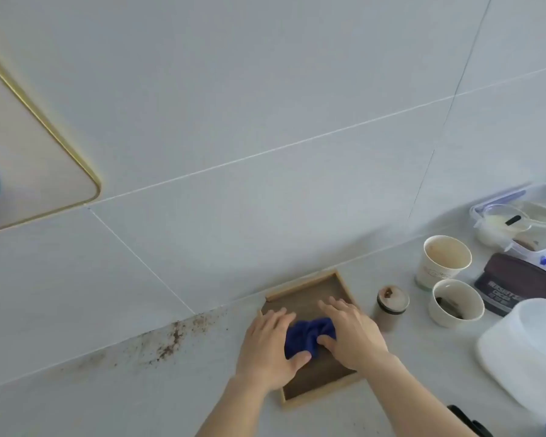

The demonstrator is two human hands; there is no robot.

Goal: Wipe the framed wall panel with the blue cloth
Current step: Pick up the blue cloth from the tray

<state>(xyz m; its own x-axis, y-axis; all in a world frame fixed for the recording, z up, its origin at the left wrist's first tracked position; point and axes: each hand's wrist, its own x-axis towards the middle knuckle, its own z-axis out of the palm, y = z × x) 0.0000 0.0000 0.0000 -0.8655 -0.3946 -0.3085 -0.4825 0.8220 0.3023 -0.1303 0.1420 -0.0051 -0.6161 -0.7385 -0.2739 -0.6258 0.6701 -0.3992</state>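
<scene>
A crumpled blue cloth (308,337) lies in a shallow wooden tray (303,287) on the grey counter. My left hand (265,348) rests on the cloth's left side, thumb pressed under its near edge. On the cloth's right side is my right hand (353,332), fingers spread flat and thumb on the fabric. Both hands touch the cloth together. The framed wall panel (29,159), beige with a thin gold frame and a rounded corner, hangs on the tiled wall at the far left, well away from my hands.
Brown specks (174,339) stain the joint of wall and counter left of the tray. To the right stand a small lidded jar (391,305), a paper cup (443,258), a white cup (457,302), a dark pouch (514,282), a clear clip-lid box (524,216) and a white container (527,348).
</scene>
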